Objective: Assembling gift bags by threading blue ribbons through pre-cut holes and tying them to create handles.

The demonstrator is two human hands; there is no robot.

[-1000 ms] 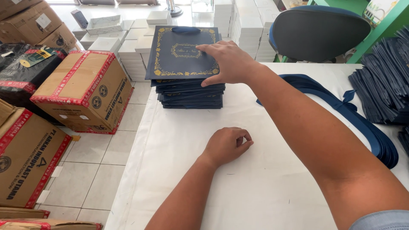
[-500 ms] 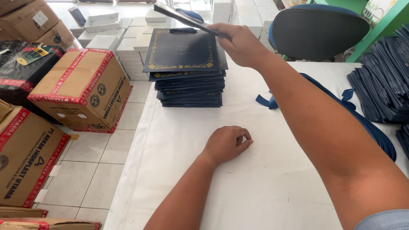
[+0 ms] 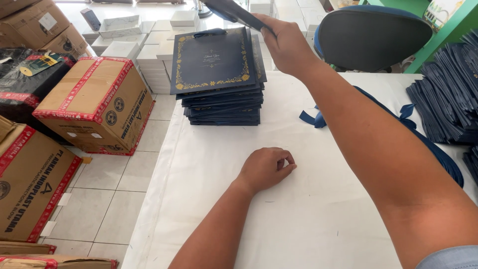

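Note:
My right hand (image 3: 288,44) grips a flat dark blue paper bag (image 3: 230,11) by its edge and holds it in the air above the stack of dark blue bags (image 3: 219,79), whose top one shows a gold ornamental border. The stack stands at the far left of the white-covered table (image 3: 318,219). My left hand (image 3: 266,168) rests on the cloth nearer to me, fingers curled into a loose fist with nothing in it.
Blue ribbon (image 3: 428,139) lies across the table under my right arm. More dark blue bags (image 3: 448,94) are piled at the right. A blue chair (image 3: 373,35) stands behind the table. Taped cardboard boxes (image 3: 94,104) and white boxes (image 3: 149,45) sit on the tiled floor at left.
My right hand took the top bag off the stack and raised it up and away from the pile. The left hand stayed where it was.

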